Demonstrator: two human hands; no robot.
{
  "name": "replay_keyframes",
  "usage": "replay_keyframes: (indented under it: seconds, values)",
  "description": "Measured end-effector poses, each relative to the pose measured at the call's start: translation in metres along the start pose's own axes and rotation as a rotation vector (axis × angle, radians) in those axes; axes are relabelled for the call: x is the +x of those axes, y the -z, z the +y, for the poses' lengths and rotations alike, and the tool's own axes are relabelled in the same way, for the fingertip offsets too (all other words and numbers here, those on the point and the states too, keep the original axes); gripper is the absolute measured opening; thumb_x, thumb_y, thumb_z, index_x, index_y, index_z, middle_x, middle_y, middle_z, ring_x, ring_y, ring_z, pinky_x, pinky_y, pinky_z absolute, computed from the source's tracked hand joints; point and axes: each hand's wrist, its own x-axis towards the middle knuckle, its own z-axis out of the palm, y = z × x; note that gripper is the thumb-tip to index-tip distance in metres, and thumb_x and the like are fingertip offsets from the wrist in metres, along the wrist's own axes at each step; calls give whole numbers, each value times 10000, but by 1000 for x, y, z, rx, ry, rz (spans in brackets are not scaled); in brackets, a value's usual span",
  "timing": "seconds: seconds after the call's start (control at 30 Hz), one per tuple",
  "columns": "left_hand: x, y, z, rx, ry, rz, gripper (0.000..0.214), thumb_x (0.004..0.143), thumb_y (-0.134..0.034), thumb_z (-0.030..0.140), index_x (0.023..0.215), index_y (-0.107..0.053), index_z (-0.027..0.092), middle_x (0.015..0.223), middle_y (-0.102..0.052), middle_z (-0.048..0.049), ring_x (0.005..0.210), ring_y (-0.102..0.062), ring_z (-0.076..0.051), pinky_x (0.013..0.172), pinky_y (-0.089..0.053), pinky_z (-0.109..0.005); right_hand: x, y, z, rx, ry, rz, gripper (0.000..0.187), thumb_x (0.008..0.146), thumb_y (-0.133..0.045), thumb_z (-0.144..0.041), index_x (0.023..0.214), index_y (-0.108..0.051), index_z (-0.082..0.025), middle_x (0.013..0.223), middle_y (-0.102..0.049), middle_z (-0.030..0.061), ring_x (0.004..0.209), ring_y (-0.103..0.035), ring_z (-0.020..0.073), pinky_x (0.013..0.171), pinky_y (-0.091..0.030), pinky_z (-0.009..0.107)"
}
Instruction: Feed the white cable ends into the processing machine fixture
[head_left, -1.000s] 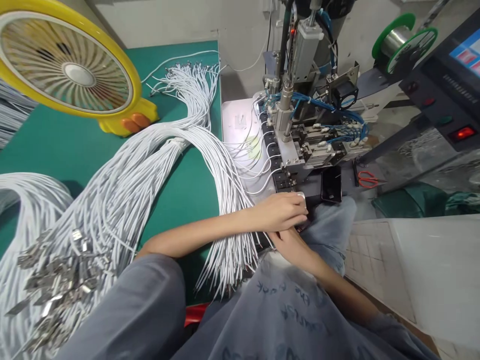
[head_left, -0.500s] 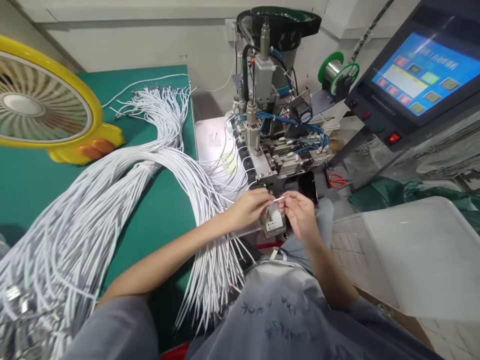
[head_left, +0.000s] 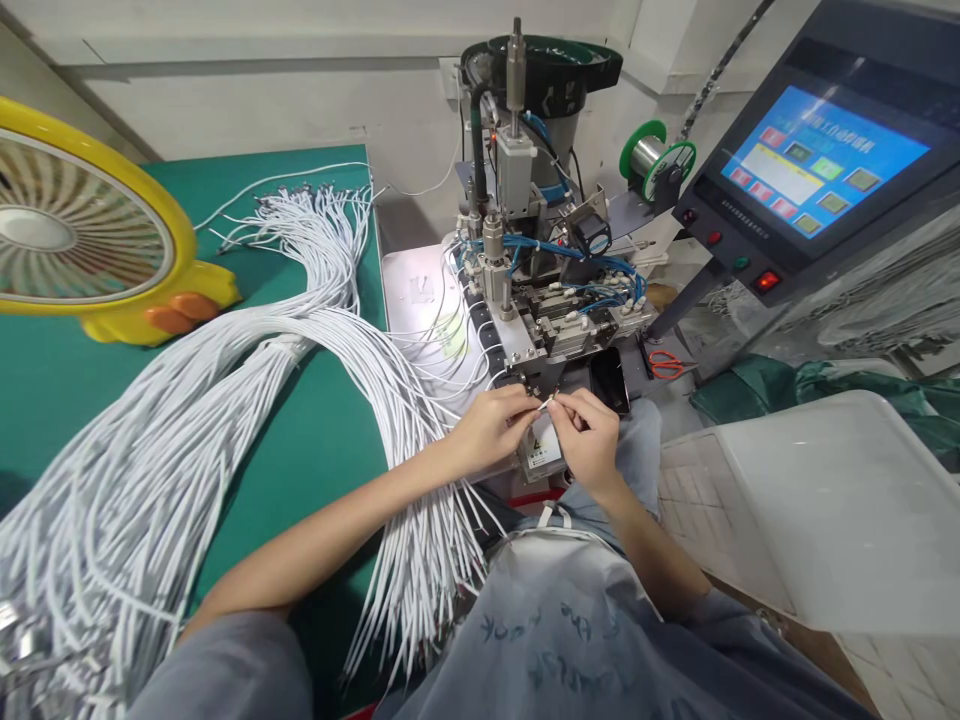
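My left hand (head_left: 495,425) pinches a white cable (head_left: 546,404) close to its end, just in front of the machine (head_left: 517,290). The fingers of my right hand (head_left: 589,435) are closed on the thin wires at that same cable end, and the two hands almost touch. Under my left forearm, a thick bundle of white cables (head_left: 352,350) spreads over the green table (head_left: 330,450) and hangs past its edge. Several cables run from the bundle side into the machine's dark strip. The fine wire tips between my fingers are too small to make out.
A yellow fan (head_left: 176,230) stands at the left. A screen panel (head_left: 825,170) leans in at the upper right, near a spool of wire (head_left: 649,155). Orange-handled scissors (head_left: 664,365) lie right of the machine. A white plastic bin (head_left: 840,500) is at my right.
My right hand has drawn in closer to my left, its fingers now curled and pressed together at the cable end. The whole view has shifted slightly.
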Motion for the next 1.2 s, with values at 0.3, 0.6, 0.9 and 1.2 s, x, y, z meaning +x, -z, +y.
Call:
replay_keyframes:
  seconds: [0.3, 0.6, 0.9, 1.2]
  values:
    - [-5, -7, -4, 110, -3, 125, 118, 835, -533, 155, 758, -613, 115, 652, -525, -8, 594, -476, -80, 545, -343, -189, 7, 5, -13, -237, 94, -105, 211, 831, -513, -198, 650, -608, -146, 524, -349, -29, 484, -337, 83, 504, -291, 241]
    - [-4, -7, -4, 18, 95, 59, 103, 818, -557, 148, 738, -615, 121, 663, -556, -9, 614, -510, -81, 568, -372, -188, 12, 3, -4, -19, -15, -155, 297, 818, -527, -237, 534, -547, -149, 510, -323, -25, 483, -319, 88, 489, -274, 248]
    - [3, 6, -9, -188, 22, -44, 176, 862, -508, 182, 807, -661, 115, 716, -607, -29, 640, -541, -83, 594, -406, -182, 19, 7, 11, 417, -239, -280, 185, 742, -626, -323, 716, -702, -157, 647, -569, 35, 592, -487, 129, 529, -360, 249]
    - [-2, -1, -22, 290, -175, -27, 243, 855, -422, 134, 827, -662, 114, 668, -552, -30, 551, -463, -92, 494, -311, -213, 35, 9, 13, 162, -238, -390, 213, 690, -583, -292, 621, -672, -111, 451, -371, -26, 447, -319, 80, 444, -263, 222]
